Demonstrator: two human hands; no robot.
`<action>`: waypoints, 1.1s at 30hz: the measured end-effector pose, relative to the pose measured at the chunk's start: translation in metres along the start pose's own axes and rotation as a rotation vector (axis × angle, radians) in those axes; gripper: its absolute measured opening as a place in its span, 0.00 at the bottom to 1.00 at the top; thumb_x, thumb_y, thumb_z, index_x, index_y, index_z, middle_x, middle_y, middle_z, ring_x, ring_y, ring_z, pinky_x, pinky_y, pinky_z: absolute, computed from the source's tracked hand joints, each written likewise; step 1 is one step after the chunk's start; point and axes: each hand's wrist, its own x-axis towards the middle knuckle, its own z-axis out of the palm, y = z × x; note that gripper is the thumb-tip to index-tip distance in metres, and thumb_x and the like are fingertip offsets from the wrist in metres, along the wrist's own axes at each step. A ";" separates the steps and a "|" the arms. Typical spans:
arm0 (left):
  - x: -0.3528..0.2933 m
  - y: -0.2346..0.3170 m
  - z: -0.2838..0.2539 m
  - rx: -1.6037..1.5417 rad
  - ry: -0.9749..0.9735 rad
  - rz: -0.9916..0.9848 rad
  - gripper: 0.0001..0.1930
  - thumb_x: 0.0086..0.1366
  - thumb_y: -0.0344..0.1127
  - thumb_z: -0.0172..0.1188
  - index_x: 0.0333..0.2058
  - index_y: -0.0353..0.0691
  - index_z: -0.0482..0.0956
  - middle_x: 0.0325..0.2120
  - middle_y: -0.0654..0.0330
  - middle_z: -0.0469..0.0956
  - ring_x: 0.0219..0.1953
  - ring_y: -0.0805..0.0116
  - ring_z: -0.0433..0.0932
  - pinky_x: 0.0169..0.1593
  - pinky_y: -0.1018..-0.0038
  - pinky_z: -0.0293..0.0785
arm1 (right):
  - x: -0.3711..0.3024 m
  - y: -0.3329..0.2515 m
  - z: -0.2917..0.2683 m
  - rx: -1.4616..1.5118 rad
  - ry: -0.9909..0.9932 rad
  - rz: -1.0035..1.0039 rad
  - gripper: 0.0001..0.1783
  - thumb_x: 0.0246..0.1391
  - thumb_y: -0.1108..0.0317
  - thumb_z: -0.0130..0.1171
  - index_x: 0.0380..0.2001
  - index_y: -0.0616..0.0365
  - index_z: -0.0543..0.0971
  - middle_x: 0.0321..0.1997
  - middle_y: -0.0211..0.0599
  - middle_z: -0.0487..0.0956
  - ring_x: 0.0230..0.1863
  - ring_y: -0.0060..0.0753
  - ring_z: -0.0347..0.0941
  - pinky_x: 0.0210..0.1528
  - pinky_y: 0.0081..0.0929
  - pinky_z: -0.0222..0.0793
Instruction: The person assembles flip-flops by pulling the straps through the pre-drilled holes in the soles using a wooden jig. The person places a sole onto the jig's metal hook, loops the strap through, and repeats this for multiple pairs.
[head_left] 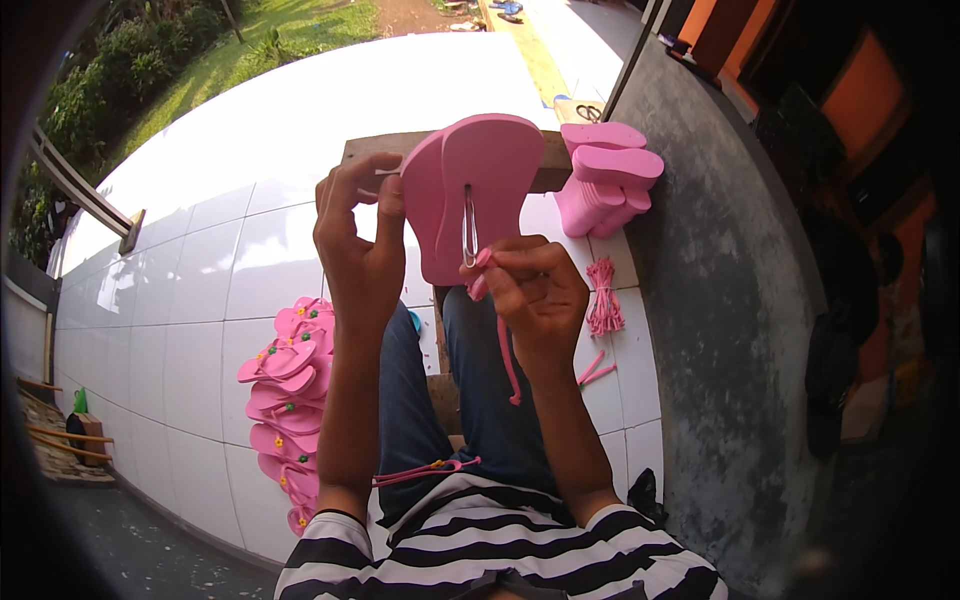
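The left hand [362, 225] has its grip closed at the left edge of a pink sole [500, 160], held up before the knees over the wooden table [372, 149]. The right hand [543, 290] pinches a pink strap [509, 362] at the metal loop [465, 228] protruding from the sole's hole. Pink sandals [285, 412] lie on the tiled floor [190, 370] to the left.

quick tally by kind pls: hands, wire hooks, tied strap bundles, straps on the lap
Hands, left hand and right hand: 2
Wire hook: 1
Tied strap bundle: 1
Lap strap: 1
Total: 5
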 end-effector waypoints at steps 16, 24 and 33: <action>0.020 0.024 0.015 0.196 -0.031 0.426 0.14 0.52 0.30 0.72 0.38 0.39 0.82 0.35 0.57 0.83 0.40 0.58 0.80 0.41 0.65 0.77 | 0.010 0.005 -0.010 -0.625 -0.158 -0.346 0.15 0.43 0.88 0.61 0.33 0.62 0.71 0.36 0.43 0.79 0.26 0.14 0.71 0.25 0.13 0.67; 0.027 0.030 0.009 0.150 -0.195 0.280 0.13 0.57 0.32 0.70 0.41 0.37 0.82 0.29 0.55 0.84 0.22 0.71 0.80 0.25 0.76 0.74 | 0.022 0.001 -0.011 -0.677 -0.197 -0.366 0.13 0.40 0.86 0.64 0.26 0.60 0.72 0.33 0.36 0.81 0.20 0.08 0.63 0.20 0.11 0.58; 0.029 0.030 0.009 0.210 -0.221 0.289 0.13 0.60 0.36 0.68 0.41 0.38 0.80 0.30 0.54 0.83 0.25 0.63 0.81 0.28 0.71 0.75 | 0.042 -0.028 -0.017 -0.698 -0.349 -0.020 0.08 0.46 0.78 0.64 0.26 0.62 0.73 0.26 0.31 0.76 0.24 0.18 0.70 0.29 0.19 0.68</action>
